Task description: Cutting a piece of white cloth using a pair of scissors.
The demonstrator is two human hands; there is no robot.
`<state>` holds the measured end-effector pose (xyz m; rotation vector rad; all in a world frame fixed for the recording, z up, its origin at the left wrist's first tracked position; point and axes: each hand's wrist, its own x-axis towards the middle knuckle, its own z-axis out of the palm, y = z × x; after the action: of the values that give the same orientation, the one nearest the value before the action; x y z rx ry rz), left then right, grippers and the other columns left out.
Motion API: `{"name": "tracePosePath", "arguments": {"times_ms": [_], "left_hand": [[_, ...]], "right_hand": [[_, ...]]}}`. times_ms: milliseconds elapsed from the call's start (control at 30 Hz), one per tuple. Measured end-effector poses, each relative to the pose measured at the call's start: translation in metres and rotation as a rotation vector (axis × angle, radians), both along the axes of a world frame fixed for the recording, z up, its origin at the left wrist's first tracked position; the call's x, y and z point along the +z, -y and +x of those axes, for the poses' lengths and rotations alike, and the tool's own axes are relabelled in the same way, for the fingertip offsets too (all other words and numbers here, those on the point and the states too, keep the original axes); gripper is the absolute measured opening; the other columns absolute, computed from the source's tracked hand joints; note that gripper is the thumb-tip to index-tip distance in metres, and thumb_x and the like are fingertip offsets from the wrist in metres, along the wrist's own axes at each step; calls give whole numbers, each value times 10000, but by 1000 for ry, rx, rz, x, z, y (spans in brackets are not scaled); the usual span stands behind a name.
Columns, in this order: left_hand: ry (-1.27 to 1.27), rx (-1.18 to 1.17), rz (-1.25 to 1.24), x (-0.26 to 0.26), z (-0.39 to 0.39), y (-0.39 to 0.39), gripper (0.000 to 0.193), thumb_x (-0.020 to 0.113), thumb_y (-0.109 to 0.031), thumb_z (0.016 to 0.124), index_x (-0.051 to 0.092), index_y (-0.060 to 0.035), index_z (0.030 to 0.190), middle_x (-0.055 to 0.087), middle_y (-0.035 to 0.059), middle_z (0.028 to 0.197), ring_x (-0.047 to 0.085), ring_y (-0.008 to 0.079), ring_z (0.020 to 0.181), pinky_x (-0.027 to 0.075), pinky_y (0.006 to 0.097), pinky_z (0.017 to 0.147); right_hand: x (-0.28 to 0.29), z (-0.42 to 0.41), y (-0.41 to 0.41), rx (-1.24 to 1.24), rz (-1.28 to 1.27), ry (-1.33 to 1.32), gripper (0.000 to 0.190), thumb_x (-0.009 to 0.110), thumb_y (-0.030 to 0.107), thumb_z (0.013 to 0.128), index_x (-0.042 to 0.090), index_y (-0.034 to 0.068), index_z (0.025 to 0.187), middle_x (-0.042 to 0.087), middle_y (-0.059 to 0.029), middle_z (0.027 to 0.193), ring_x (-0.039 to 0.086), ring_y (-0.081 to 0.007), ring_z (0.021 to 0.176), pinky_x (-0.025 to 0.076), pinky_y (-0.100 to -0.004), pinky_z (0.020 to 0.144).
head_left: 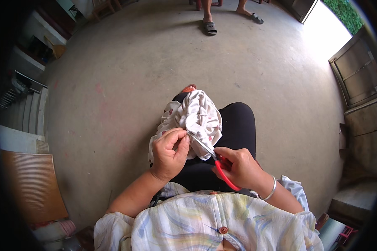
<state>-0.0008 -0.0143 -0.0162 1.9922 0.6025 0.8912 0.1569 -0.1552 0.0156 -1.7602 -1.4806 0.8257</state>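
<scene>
A crumpled white cloth (201, 109) with small reddish prints lies over my knee and thigh. My left hand (172, 152) pinches a bit of its edge between thumb and fingertips. In my right hand (238, 164) is a pair of scissors (225, 176) with red handles, my fingers through the loops. The metal blades point up and to the left, their tips right by the pinched fingertips at the cloth. Whether the blades are slightly apart, or what lies between them, is too small to tell.
Concrete floor (128, 78) surrounds my legs. Another person's sandalled foot (210, 27) rests ahead. A wooden door (358, 70) stands at the right, beside a bright doorway. To the left are stairs (30, 109), a broom (57, 50) and a ribbed wooden panel (34, 182).
</scene>
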Motion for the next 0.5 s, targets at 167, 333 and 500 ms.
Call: {"name": "tracePosePath", "arguments": {"times_ms": [167,333,500], "left_hand": [[13,6,13,0,1,1,88,574,-22,850,587,58,884,599,65,856,544,74,704,444,212,605],[51,0,-309,-3,-2,5,88,566,-23,860,598,50,897,598,24,818,536,49,694,447,200,611],[139,-73,-514,4,-1,4,71,559,-29,857,595,28,833,592,-4,714,522,32,613,433,193,550]], "right_hand": [[2,0,1,-9,-16,49,247,631,101,737,610,7,964,605,-164,641,610,-318,584,482,-356,545],[-3,9,2,4,-9,121,279,651,81,715,607,4,980,607,-176,662,610,-312,578,486,-348,555],[0,27,2,46,-335,-818,244,679,15,749,608,-6,981,543,-2,587,460,-54,433,367,-176,414]]}}
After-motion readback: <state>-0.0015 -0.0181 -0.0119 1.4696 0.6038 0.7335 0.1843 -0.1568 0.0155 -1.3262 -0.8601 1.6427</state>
